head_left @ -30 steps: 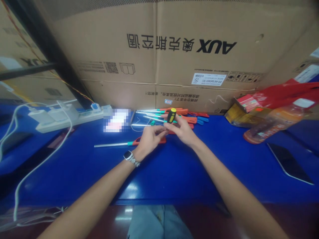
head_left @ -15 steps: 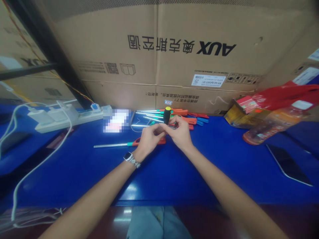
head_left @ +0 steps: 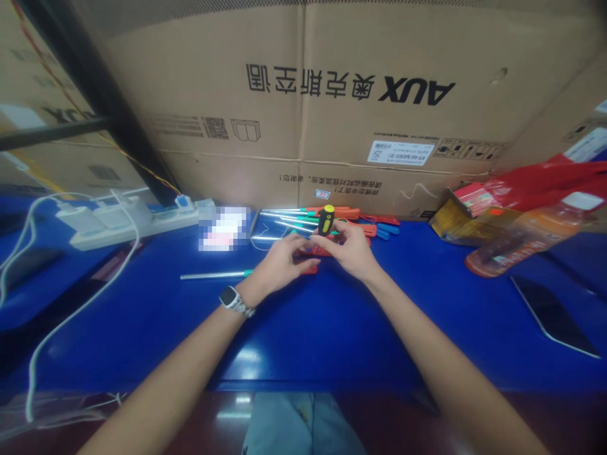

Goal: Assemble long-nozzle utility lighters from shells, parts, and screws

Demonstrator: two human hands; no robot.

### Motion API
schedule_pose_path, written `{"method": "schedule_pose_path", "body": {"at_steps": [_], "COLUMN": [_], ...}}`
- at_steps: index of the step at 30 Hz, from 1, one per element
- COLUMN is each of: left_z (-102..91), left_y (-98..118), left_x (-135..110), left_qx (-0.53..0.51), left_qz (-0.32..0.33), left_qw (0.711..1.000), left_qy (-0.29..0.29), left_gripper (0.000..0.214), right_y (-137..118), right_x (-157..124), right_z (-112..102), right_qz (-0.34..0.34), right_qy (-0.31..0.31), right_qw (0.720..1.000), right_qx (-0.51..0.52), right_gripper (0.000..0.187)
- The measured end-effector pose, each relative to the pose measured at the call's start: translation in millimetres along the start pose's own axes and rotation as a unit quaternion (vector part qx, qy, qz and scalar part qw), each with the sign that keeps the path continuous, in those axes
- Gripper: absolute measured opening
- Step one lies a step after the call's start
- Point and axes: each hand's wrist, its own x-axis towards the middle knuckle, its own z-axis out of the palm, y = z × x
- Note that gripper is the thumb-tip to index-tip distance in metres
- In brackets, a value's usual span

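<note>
A screwdriver with a black and yellow handle (head_left: pixel 326 220) stands nearly upright in my right hand (head_left: pixel 353 249), whose thumb and fingers close round its lower part. The screwdriver's shaft and tip are hidden. To its left is my left hand (head_left: pixel 277 262), open, with the thumb apart from the bent fingers. Partly under the left hand lies a long-nosed lighter (head_left: pixel 213 275) with a metal tube, a green collar and a red handle. Behind both hands, several more long-nosed lighters (head_left: pixel 341 213) with red, orange and blue handles lie in a pile.
A large cardboard box (head_left: pixel 332 139) stands along the back of the blue table (head_left: pixel 332 341). On the left are a white power strip (head_left: pixel 156 222) with chargers and a lit, blurred screen (head_left: pixel 224 229). To the right lie a drink bottle (head_left: pixel 526 240), a red bag (head_left: pixel 535 183) and a phone (head_left: pixel 554 316).
My left hand has drawn away from the screwdriver to the left, its thumb parting from the fingers. My right hand and the screwdriver have shifted slightly right.
</note>
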Motion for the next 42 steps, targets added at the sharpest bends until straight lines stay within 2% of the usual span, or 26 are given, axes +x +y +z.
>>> {"method": "schedule_pose_path", "body": {"at_steps": [3,6,8,12,17,21,28,31,35,37,39,42], "left_z": [-10.8,-14.8,-14.3,-11.6,-8.7,-5.6,-4.5,-4.6,-3.0,-2.2,-1.7,-1.8], "left_y": [-10.0,-17.1,-18.8,-18.8,-21.1,-25.7,-27.1,-26.6,-25.9,-24.8,-23.2,-21.3], "left_x": [-4.7,-6.7,-6.2,-4.6,-6.3,-7.8,-7.7,-7.8,-7.7,-7.5,-7.4,-7.2], "left_qx": [0.046,0.062,0.054,0.025,-0.057,0.000,0.026,0.032,0.035,0.034,0.035,0.039], "left_qz": [-0.023,-0.031,-0.031,-0.057,-0.070,-0.047,-0.023,-0.014,-0.010,-0.013,-0.017,-0.019], "left_qw": [0.998,0.995,0.995,0.995,0.991,0.996,0.996,0.996,0.996,0.996,0.995,0.995], "left_qy": [-0.038,-0.067,-0.080,-0.076,-0.096,-0.079,-0.083,-0.080,-0.079,-0.085,-0.090,-0.094], "left_gripper": [0.040,0.028,0.020,0.019,0.020,0.021,0.019,0.017,0.016,0.018,0.019,0.020], "right_y": [1.8,0.9,-0.3,-1.4,3.4,7.6,7.5,7.6,8.1,8.6,9.8,12.5], "right_x": [0.6,-0.6,-2.5,-6.3,-6.1,-3.5,-5.4,-8.7,-9.8,-8.5,-7.0,-6.4], "right_z": [7.3,15.4,20.4,23.4,11.0,7.2,22.4,23.3,15.4,10.9,8.6,10.8], "right_qz": [0.010,0.013,0.039,0.096,0.103,0.095,0.075,0.074,0.059,0.054,0.058,0.054], "right_qy": [0.033,0.059,0.062,0.004,-0.086,-0.044,0.054,0.042,-0.038,-0.055,-0.042,0.015], "right_qw": [0.999,0.998,0.997,0.984,0.964,0.976,0.987,0.989,0.990,0.990,0.991,0.993], "right_qx": [-0.003,-0.013,0.024,0.153,0.229,0.192,0.133,0.119,0.123,0.117,0.110,0.104], "right_gripper": [0.026,0.031,0.034,0.045,0.043,0.039,0.039,0.042,0.044,0.044,0.043,0.042]}}
